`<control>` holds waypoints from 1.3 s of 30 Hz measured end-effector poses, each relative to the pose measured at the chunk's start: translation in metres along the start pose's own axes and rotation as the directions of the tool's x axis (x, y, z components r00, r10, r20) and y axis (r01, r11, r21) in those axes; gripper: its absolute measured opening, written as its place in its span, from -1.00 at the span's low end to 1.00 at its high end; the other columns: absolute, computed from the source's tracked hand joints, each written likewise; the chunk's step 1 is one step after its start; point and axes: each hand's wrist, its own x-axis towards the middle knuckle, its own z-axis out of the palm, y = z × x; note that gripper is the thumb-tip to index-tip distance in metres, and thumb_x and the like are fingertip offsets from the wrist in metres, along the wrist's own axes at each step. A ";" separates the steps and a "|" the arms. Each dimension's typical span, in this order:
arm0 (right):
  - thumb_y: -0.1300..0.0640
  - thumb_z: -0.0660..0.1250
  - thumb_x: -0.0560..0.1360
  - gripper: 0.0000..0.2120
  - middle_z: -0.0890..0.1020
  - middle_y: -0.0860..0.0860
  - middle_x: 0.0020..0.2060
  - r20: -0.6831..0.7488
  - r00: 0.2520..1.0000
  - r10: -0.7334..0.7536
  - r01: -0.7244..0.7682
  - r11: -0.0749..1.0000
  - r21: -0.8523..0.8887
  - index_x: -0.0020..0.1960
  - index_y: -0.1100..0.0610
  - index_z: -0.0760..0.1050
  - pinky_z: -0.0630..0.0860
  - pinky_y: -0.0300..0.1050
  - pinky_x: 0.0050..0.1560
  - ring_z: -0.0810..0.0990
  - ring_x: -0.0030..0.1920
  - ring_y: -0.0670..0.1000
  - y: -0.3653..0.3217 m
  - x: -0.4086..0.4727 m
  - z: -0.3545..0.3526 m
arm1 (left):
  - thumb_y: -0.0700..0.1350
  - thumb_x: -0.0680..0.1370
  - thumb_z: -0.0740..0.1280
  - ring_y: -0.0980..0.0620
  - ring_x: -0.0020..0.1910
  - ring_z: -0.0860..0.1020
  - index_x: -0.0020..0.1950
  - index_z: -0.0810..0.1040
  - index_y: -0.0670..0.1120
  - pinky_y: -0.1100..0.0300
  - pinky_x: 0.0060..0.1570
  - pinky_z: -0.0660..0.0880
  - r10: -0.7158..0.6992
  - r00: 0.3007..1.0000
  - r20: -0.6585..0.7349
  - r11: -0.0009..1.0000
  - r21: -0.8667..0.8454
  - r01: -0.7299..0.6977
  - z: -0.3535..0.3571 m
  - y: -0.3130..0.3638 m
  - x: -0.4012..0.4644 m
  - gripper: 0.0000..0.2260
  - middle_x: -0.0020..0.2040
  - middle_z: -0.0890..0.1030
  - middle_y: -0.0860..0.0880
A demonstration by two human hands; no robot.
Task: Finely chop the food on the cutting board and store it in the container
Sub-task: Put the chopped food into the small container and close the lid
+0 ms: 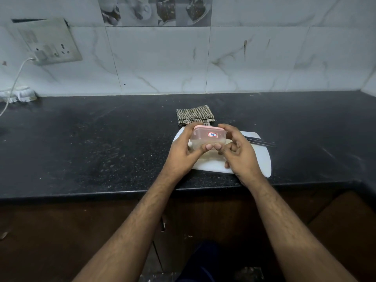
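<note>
While both hands, left hand (184,148) and right hand (239,151), clasp the lidded container (208,138) above the cutting board (260,159), press the lid evenly along its rim. Knife (261,141) lies at three o'clock, cloth (193,114) at twelve.

A folded checked cloth (194,114) is laid on the black bench (101,143), far of centre. A socket plate (49,40) with a plugged white cable (14,84) is mounted far left.
</note>
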 end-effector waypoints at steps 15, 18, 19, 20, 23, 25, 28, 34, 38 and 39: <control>-0.05 0.39 0.58 -0.56 0.61 -0.21 0.03 0.011 1.000 -0.005 0.008 0.980 -0.199 0.42 -0.18 0.37 0.47 -0.15 -0.31 0.46 -0.31 -0.12 0.011 0.003 0.001 | 0.07 0.60 0.43 0.12 0.13 0.62 0.42 0.35 0.10 0.16 0.06 0.61 -0.059 0.996 0.074 0.998 0.014 0.058 0.000 -0.008 0.001 -0.55 0.20 0.62 0.08; -0.11 0.36 0.58 -0.52 0.59 -0.15 0.11 0.010 1.000 -0.001 0.004 0.975 -0.221 0.46 -0.15 0.34 0.47 -0.15 -0.29 0.51 -0.26 -0.05 0.013 0.004 0.001 | 0.12 0.58 0.42 0.09 0.13 0.63 0.43 0.34 0.10 0.07 0.09 0.63 -0.070 0.995 0.077 0.997 0.022 0.069 0.001 -0.010 0.002 -0.52 0.20 0.63 0.06; -0.12 0.36 0.57 -0.52 0.59 -0.13 0.11 0.010 1.000 0.000 0.002 0.974 -0.226 0.46 -0.14 0.34 0.47 -0.14 -0.30 0.52 -0.26 -0.02 0.012 0.004 0.001 | 0.15 0.58 0.42 0.08 0.12 0.64 0.43 0.34 0.11 0.03 0.09 0.63 -0.071 0.995 0.073 0.997 0.025 0.069 0.001 -0.010 0.002 -0.52 0.20 0.63 0.06; -0.13 0.37 0.57 -0.52 0.61 -0.11 0.08 0.011 1.000 0.000 0.002 0.974 -0.228 0.45 -0.15 0.35 0.49 -0.10 -0.33 0.53 -0.27 0.04 0.011 0.003 0.001 | 0.16 0.57 0.41 0.08 0.11 0.65 0.42 0.34 0.12 -0.02 0.10 0.64 -0.071 0.995 0.067 0.997 0.024 0.070 0.001 -0.010 0.002 -0.52 0.19 0.64 0.06; -0.12 0.46 0.50 -0.52 0.66 0.06 -0.03 0.002 1.000 0.023 -0.023 0.989 -0.144 0.38 -0.19 0.41 0.53 -0.02 -0.43 0.51 -0.34 0.15 0.010 0.003 0.000 | 0.15 0.56 0.42 0.05 0.12 0.65 0.41 0.36 0.10 -0.11 0.12 0.63 -0.073 0.996 0.052 0.997 0.007 0.073 0.000 -0.010 0.002 -0.52 0.19 0.65 0.06; -0.06 0.52 0.46 -0.48 0.66 -0.02 0.07 -0.021 0.999 0.047 -0.047 0.998 -0.039 0.38 -0.14 0.45 0.50 -0.07 -0.45 0.53 -0.33 0.06 0.009 0.004 0.000 | 0.09 0.57 0.45 0.04 0.12 0.66 0.39 0.38 0.07 -0.13 0.11 0.63 -0.068 0.996 0.049 0.998 -0.008 0.068 0.000 -0.009 0.002 -0.54 0.19 0.65 0.04; 0.02 0.55 0.44 -0.42 0.67 -0.08 0.10 0.012 0.998 0.069 -0.069 0.998 0.013 0.41 -0.14 0.44 0.51 -0.11 -0.40 0.60 -0.21 -0.05 0.005 0.003 0.000 | 0.07 0.58 0.44 0.06 0.14 0.66 0.42 0.37 0.04 -0.09 0.16 0.62 -0.080 0.996 0.036 0.995 -0.054 0.082 0.000 -0.006 0.001 -0.53 0.21 0.65 0.04; -0.09 0.45 0.52 -0.49 0.67 -0.13 0.15 0.060 0.996 0.068 -0.067 0.998 -0.015 0.42 -0.09 0.41 0.48 -0.31 -0.26 0.66 -0.02 -0.14 0.004 0.002 0.002 | 0.10 0.58 0.45 -0.02 0.11 0.68 0.42 0.41 0.09 -0.17 0.19 0.60 -0.113 0.993 0.032 0.987 -0.107 0.116 0.001 -0.005 0.000 -0.55 0.18 0.67 0.04; -0.12 0.42 0.52 -0.47 0.68 -0.09 0.14 0.051 0.996 0.070 -0.068 0.997 -0.024 0.44 -0.02 0.41 0.47 -0.38 -0.23 0.64 -0.02 -0.18 0.004 0.002 0.001 | 0.04 0.55 0.50 0.02 0.13 0.68 0.46 0.36 0.10 -0.11 0.22 0.60 -0.124 0.990 0.065 0.987 -0.099 0.130 0.002 -0.008 0.001 -0.46 0.19 0.66 0.06; -0.09 0.42 0.53 -0.48 0.68 -0.08 0.14 0.051 0.996 0.066 -0.065 0.998 -0.026 0.43 0.00 0.41 0.49 -0.37 -0.20 0.66 0.02 -0.16 0.005 0.002 0.001 | 0.04 0.55 0.50 0.04 0.13 0.67 0.46 0.35 0.10 -0.07 0.22 0.60 -0.130 0.989 0.069 0.986 -0.094 0.136 0.002 -0.010 0.001 -0.46 0.19 0.66 0.07</control>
